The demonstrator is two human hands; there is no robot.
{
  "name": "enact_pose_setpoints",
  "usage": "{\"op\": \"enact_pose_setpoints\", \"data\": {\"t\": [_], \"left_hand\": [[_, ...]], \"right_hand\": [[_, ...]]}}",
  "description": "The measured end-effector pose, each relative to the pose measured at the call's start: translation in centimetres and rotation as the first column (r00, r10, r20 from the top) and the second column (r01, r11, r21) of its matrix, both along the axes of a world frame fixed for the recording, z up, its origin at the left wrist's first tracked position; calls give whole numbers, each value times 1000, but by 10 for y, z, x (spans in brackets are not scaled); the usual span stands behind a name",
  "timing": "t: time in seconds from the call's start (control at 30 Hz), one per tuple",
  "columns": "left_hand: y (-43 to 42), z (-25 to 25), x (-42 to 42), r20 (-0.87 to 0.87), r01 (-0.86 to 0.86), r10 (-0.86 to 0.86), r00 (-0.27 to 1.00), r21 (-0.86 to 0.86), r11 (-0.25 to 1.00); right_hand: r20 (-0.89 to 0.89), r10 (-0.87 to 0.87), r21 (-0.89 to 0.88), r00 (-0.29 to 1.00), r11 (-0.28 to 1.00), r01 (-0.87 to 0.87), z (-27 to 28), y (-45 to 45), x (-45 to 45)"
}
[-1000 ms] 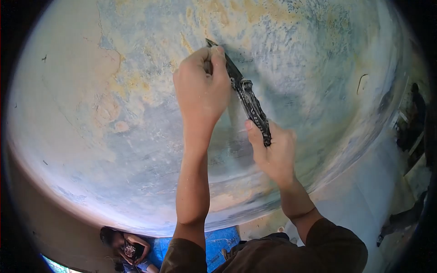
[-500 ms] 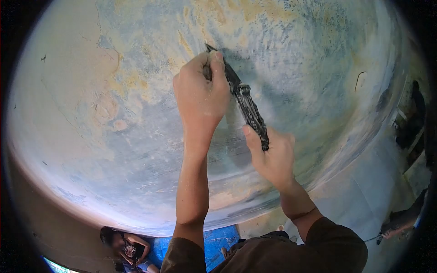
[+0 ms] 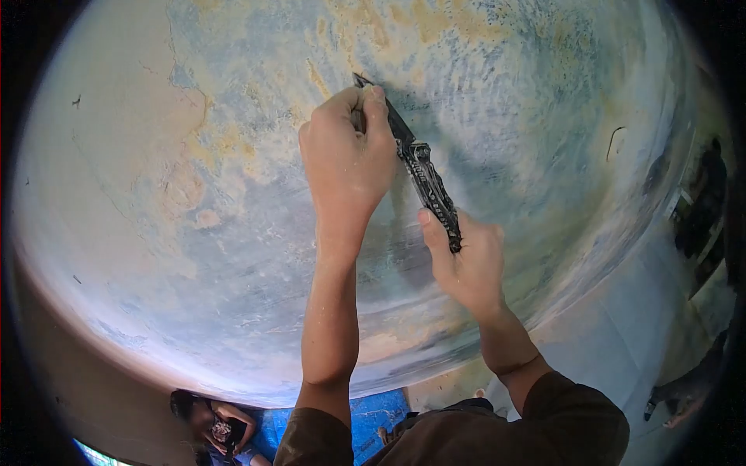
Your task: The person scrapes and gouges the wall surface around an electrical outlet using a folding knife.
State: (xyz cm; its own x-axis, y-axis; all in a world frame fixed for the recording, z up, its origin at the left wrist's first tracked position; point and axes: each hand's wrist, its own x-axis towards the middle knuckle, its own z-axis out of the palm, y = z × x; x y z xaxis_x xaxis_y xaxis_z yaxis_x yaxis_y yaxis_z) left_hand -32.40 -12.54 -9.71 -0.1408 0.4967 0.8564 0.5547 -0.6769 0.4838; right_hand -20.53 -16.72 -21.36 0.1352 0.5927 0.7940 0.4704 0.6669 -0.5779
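A dark folding knife with an ornate, ridged handle slants across a large curved, painted surface. My left hand is closed near the knife's upper end, thumb and fingers pinching the dark blade just behind its pointed tip. Lower and to the right, my right hand grips the butt of the handle, thumb on top. The tip lies close over the blotchy blue and yellow paint; whether it touches cannot be made out. My left fingers hide part of the blade.
A seated person is below at the lower left, beside a blue tarp. Pale sheeting covers the floor at the right. Dark figures or objects show at the right edge, and a limb reaches in at lower right.
Both hands and the knife have shifted very slightly to the right, with the grip unchanged. At the right edge, the dark shapes and the limb of another person have moved.
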Motion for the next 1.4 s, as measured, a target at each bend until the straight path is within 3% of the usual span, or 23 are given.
{"op": "enact_pose_setpoints", "data": {"t": [0.23,0.33,0.43,0.73,1.07,1.33,1.4], "left_hand": [[2,-14,-1,-8,5,-5,1000,44,999],[-2,-3,-2,-7,8,-8,1000,-52,999],[1,-9,1,15,17,-17,1000,47,999],[5,3,2,-7,4,-3,1000,66,998],[-12,-39,-7,-37,-34,34,999,-6,999],[-1,-23,3,19,-6,5,1000,49,999],[-5,-16,1,5,-17,17,1000,-11,1000]], "right_hand": [[2,24,-3,1000,1000,-24,-8,-5,-3],[37,15,-13,999,1000,-14,-3,-3,2],[54,-1,-3,999,1000,1,-4,-5,2],[14,4,32,1000,999,-4,4,2,2],[29,66,-64,997,996,-64,-25,-18,0],[35,4,-8,999,1000,-4,-14,-8,3],[23,6,9,1000,1000,-7,-11,-4,4]]}}
